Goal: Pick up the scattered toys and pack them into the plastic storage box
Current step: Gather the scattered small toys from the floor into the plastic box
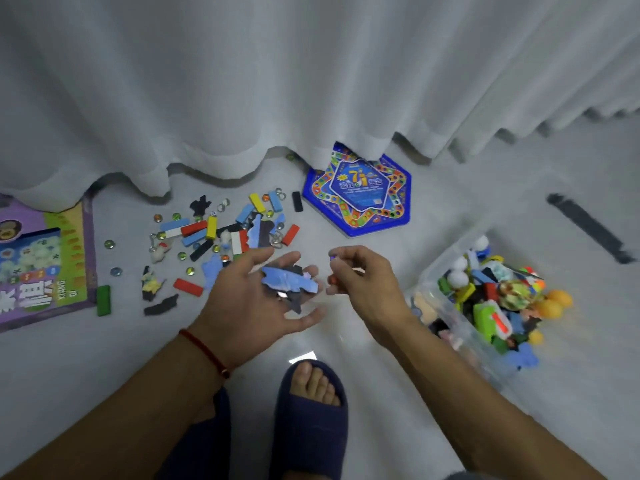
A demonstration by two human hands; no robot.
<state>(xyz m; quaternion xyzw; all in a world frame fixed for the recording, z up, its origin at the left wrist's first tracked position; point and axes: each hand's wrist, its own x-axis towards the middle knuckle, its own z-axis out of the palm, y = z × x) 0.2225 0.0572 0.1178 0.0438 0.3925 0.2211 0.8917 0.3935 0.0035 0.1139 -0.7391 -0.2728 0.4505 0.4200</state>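
The left hand (pixel 258 299), palm up, carries blue and black puzzle pieces (pixel 289 284) on its spread fingers. Just beside it, the right hand (pixel 360 275) pinches something small, perhaps a marble. Coloured blocks (pixel 221 230) lie scattered on the floor ahead; the clear storage box (pixel 446 306), at right, holds toys.

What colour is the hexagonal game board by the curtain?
Mainly blue, with a multicoloured track, in the head view: hexagonal game board.

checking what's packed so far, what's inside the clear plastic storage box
The clear plastic storage box holds a heap of mixed toys: white fluffy balls, orange balls, a green and orange toy, blue foam pieces. Whatever lies beneath the heap is covered.
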